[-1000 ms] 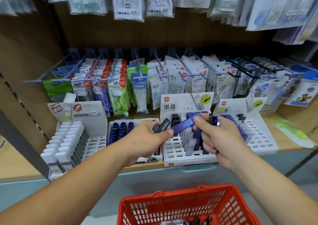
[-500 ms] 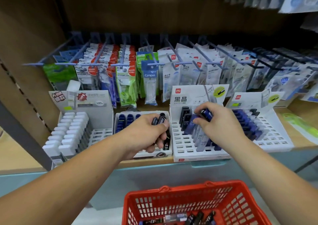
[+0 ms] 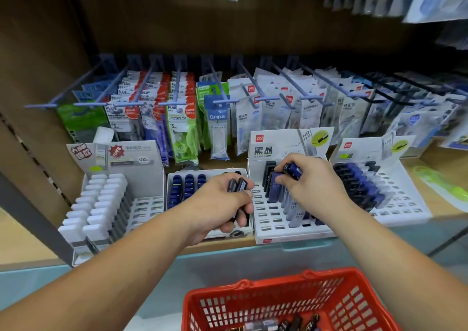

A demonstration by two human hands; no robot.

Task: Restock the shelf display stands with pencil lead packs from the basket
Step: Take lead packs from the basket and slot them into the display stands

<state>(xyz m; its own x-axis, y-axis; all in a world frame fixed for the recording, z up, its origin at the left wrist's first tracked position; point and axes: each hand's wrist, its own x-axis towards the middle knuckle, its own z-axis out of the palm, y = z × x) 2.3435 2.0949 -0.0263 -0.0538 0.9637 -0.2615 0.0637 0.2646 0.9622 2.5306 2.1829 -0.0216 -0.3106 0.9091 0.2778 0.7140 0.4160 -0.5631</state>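
My left hand (image 3: 222, 205) grips a small bunch of dark lead packs (image 3: 238, 185) in front of the middle-left stand. My right hand (image 3: 311, 181) pinches a blue lead pack (image 3: 293, 171) over the back rows of the white slotted display stand (image 3: 268, 225), which holds blue, black and clear packs. Its fingertips touch another blue pack (image 3: 274, 189) standing in a slot. The red basket (image 3: 255, 295) sits low in front of me, with several packs at its bottom.
A stand of white packs (image 3: 101, 204) is at the left and a small stand of dark blue packs (image 3: 186, 186) next to it. Another white stand (image 3: 395, 204) with blue packs is at the right. Hooks with hanging correction-tape packets (image 3: 217, 118) fill the shelf back.
My right hand carried the blue pack from near my left hand forward to the back of the slotted stand. My left hand stayed put with its packs. The view tilted down slightly.
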